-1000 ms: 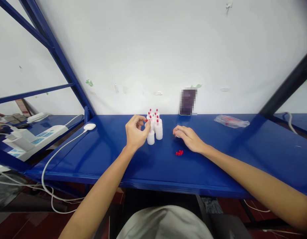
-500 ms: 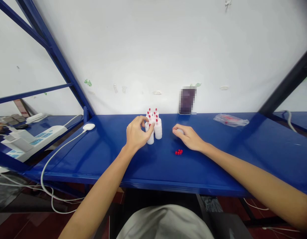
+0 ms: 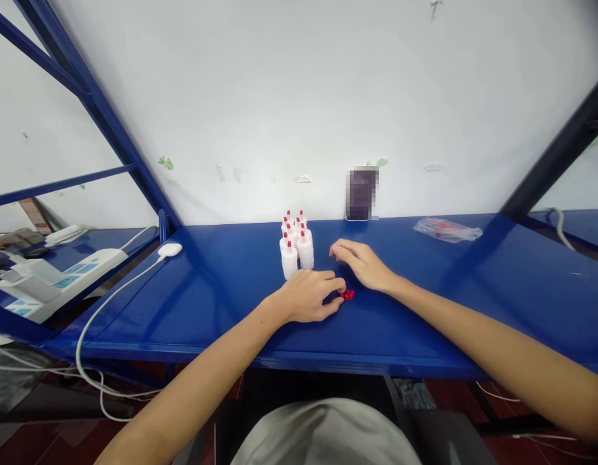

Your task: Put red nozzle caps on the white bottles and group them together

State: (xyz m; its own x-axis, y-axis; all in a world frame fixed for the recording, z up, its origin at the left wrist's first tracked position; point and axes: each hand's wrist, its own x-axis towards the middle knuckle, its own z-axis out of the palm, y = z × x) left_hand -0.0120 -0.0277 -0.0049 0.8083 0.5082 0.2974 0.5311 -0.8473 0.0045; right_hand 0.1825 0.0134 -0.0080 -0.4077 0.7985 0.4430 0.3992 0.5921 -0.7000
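My left hand (image 3: 314, 296) reaches across to a small cluster of red caps (image 3: 349, 294) on the blue table. Its thumb and forefinger close around the cap at the cluster's left edge. Behind that hand, several white squeeze bottles (image 3: 305, 248) with red tips stand upright in two close rows, and the hand hides the foot of the nearest. To the right of the bottles, my right hand (image 3: 361, 263) rests with its fingers curled inward. Whatever lies inside that curl is hidden by the fingers.
A phone (image 3: 361, 194), partly blurred, leans against the wall. Behind and right lies a clear plastic bag (image 3: 447, 229) with red bits. On the left are a white charger puck (image 3: 170, 250) with its cable and a power strip (image 3: 81, 274). Blue frame posts rise at both sides.
My left hand has left the front bottle and moved right and nearer, down to the red caps. A whitish thing that showed in my right hand is now out of sight.
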